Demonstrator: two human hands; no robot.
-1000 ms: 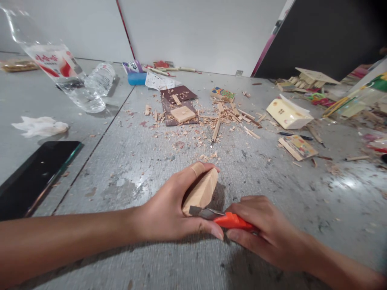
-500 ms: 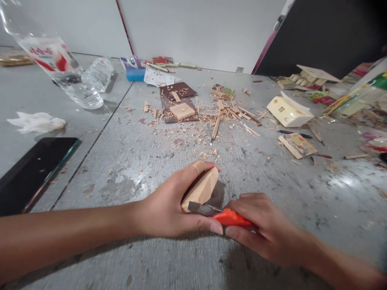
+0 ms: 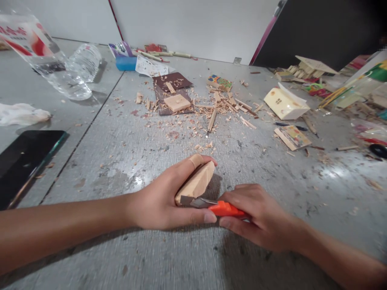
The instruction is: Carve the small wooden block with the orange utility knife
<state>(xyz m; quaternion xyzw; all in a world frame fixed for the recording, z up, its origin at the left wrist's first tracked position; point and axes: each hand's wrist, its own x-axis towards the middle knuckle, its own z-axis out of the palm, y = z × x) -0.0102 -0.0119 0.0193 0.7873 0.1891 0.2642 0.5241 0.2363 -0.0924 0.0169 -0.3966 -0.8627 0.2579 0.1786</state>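
My left hand (image 3: 165,195) is wrapped around a pale wood block (image 3: 196,181) with cut, angled faces, held tilted just above the grey table. A tan bandage (image 3: 196,161) circles one of its fingers. In my right hand (image 3: 256,215) is an orange utility knife (image 3: 226,208), gripped by its handle. Its blade lies against the near end of the block, beside my left thumb, which stretches along the blade toward the handle. My left fingertips curl over the block's far end; the block's underside is hidden.
Wood shavings surround a carving chisel (image 3: 212,121), a square wood piece (image 3: 177,103) and a brown sheet (image 3: 178,80). At left are a phone (image 3: 30,161), a tissue (image 3: 22,114) and a plastic bottle (image 3: 57,66). To the right stand a cream box (image 3: 284,104) and a painted wood block (image 3: 292,137).
The whole view has shifted, so things sit a little higher and further left. Both hands keep their grip, and the blade stays at the block's near end.
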